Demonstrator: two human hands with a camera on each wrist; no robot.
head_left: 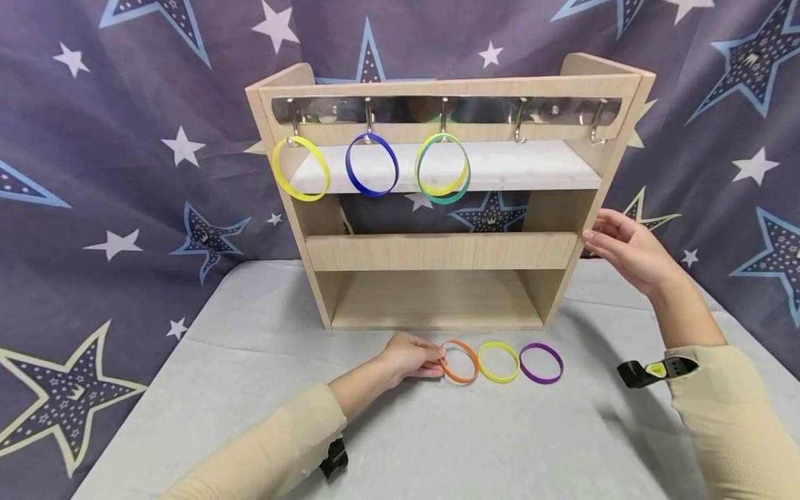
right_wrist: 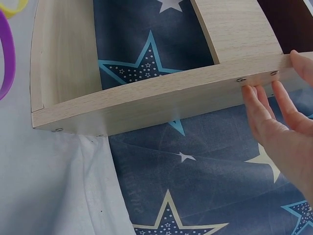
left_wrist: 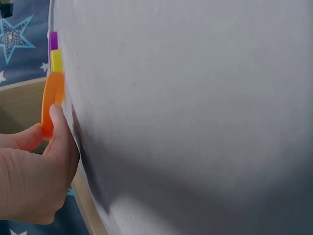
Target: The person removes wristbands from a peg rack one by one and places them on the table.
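Observation:
My left hand (head_left: 409, 357) pinches the left edge of an orange wristband (head_left: 461, 380) between thumb and fingers; in the left wrist view the orange band (left_wrist: 52, 95) tilts up slightly from the cloth. To its right lie a yellow wristband (head_left: 498, 380) and a purple wristband (head_left: 542, 381). My right hand (head_left: 631, 250) touches the right side of a wooden shelf (head_left: 440, 251) with straight fingers. In the right wrist view its fingertips (right_wrist: 250, 93) rest on the side panel by two screws.
A metal rail (head_left: 400, 110) with several hooks runs along the shelf's top. From the hooks hang a yellow band (head_left: 326, 173), a blue band (head_left: 396, 167) and a green band (head_left: 468, 177) overlapping another yellow one. Star-patterned cloth (head_left: 206, 236) hangs behind the table.

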